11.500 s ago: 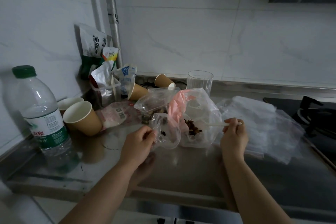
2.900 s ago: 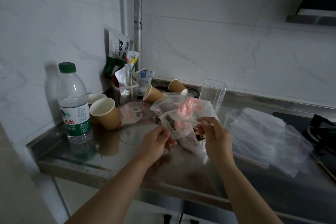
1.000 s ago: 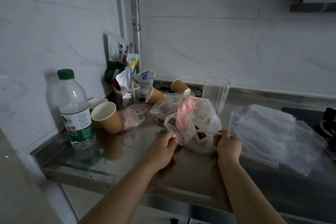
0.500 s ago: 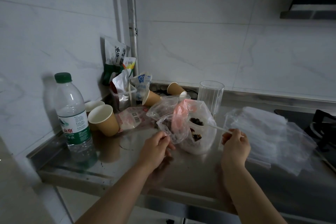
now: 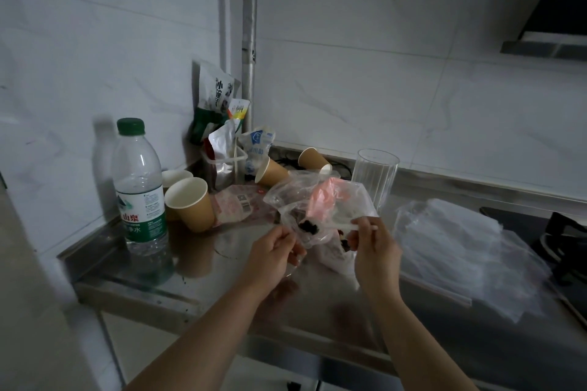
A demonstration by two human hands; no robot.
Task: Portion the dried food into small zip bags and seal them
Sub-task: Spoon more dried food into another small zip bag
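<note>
Two hands hold one small zip bag (image 5: pixel 306 225) at frame centre: my left hand (image 5: pixel 274 252) pinches its lower edge, my right hand (image 5: pixel 374 246) grips a thin white spoon (image 5: pixel 344 227) at its mouth. Film judged light, limp, slippery; best held at the rim.

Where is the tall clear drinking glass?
The tall clear drinking glass stands upright at the steel counter's back, right of the tipped brown paper cup.
</note>
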